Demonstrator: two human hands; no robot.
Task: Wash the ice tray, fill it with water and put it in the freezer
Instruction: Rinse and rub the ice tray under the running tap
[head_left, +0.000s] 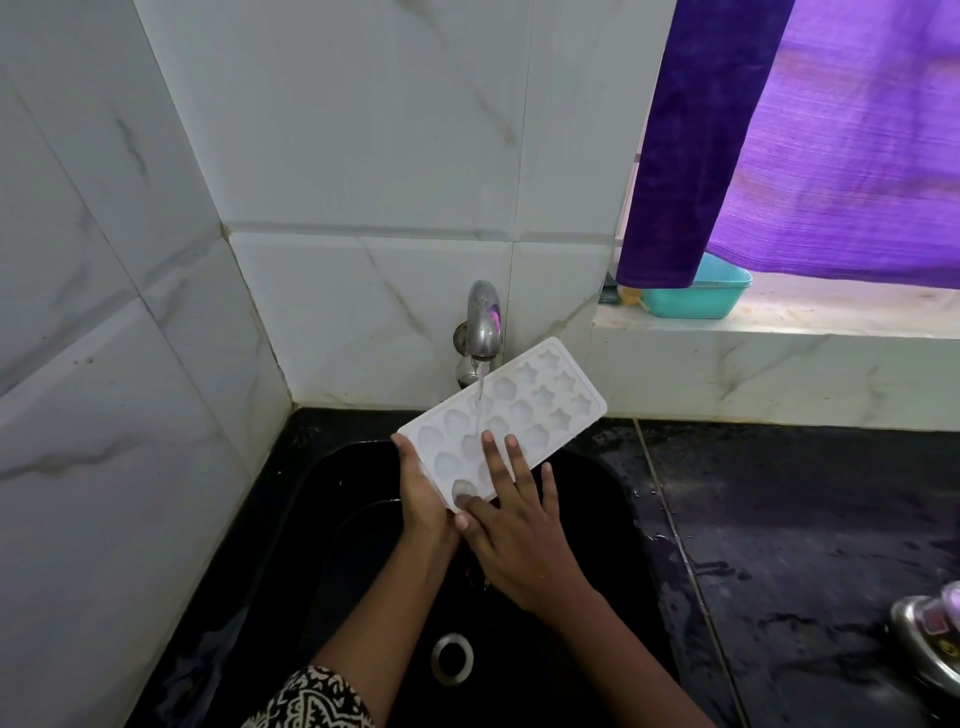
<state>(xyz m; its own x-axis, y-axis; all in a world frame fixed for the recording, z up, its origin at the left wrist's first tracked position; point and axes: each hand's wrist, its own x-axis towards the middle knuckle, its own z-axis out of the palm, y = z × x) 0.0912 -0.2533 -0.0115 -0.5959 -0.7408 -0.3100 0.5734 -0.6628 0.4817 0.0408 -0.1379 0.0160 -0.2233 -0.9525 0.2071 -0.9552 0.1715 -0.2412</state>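
A white ice tray (524, 405) with shell and star moulds is held tilted over the black sink (602, 499), its far end raised to the right. Water runs from the steel tap (484, 325) onto the tray's middle. My left hand (423, 499) grips the tray's near left edge from below, thumb on the rim. My right hand (511, 530) lies on the tray's near end with straight spread fingers, its thumb pressed into a corner mould.
The sink's steel drain (452, 659) is below my wrists. A wet black counter (810, 519) runs to the right, with a steel vessel (930, 639) at its right edge. A teal tub (696, 299) sits on the window ledge under a purple curtain (810, 140). White tiled walls stand behind and left.
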